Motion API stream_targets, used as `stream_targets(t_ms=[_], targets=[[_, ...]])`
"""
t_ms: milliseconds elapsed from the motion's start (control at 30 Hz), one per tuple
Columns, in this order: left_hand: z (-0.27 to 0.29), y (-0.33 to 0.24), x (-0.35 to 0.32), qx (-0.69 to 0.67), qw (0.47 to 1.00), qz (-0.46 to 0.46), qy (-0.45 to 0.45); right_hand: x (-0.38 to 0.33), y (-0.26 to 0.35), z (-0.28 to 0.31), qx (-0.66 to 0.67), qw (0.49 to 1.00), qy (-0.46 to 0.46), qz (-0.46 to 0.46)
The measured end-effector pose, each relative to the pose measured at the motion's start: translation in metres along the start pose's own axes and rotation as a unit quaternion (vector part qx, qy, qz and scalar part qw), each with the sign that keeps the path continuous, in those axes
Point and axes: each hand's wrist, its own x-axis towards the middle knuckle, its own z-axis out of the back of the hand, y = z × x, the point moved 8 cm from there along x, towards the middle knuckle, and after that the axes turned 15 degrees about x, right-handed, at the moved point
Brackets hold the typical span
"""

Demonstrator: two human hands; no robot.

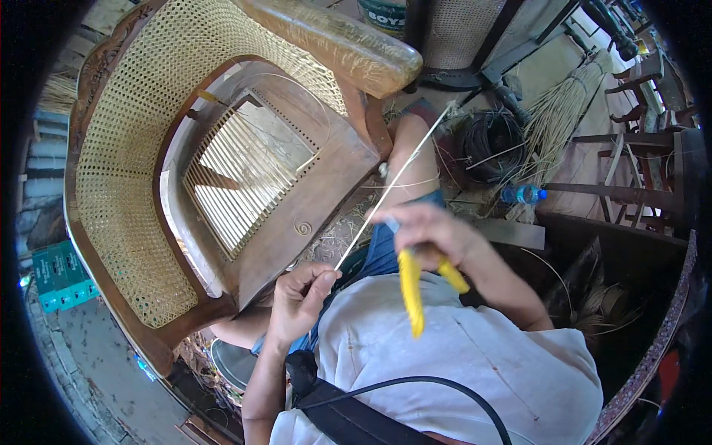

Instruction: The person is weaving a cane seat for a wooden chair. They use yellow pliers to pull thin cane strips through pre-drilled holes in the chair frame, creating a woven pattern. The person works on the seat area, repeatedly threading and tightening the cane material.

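Note:
My left hand [300,300] pinches the lower end of a pale cane strand [397,178], which slants up and away to the right. In my right hand [437,233] are yellow-handled pliers [410,293], blurred by motion, their grey head beside the strand; whether the jaws touch it I cannot tell. To the left stands a wooden armchair [289,208] with woven cane back and arms. Parallel cane strands [233,174] cross part of its open seat frame, and a thin loose strand loops over the far side. A small cane coil [302,228] rests at the seat's near corner.
Beyond my knee sit a dark bucket [489,148] and a bundle of long cane [567,104]. A blue-capped plastic bottle [523,194] lies nearby. Wooden furniture frames [623,193] crowd the right. A green box [63,274] stands far left, and a green tin [384,16] at the back.

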Motion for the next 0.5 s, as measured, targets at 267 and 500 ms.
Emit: stream_targets(t_ms=[267, 500], targets=[[-0.004, 0.007, -0.005, 0.033, 0.999, -0.041, -0.011, 0.029, -0.036, -0.021, 0.076, 0.997, -0.016, -0.010], [0.005, -0.002, -0.016, 0.062, 0.997, -0.049, -0.008, 0.032, -0.029, -0.017, 0.034, 0.999, -0.028, 0.000]])
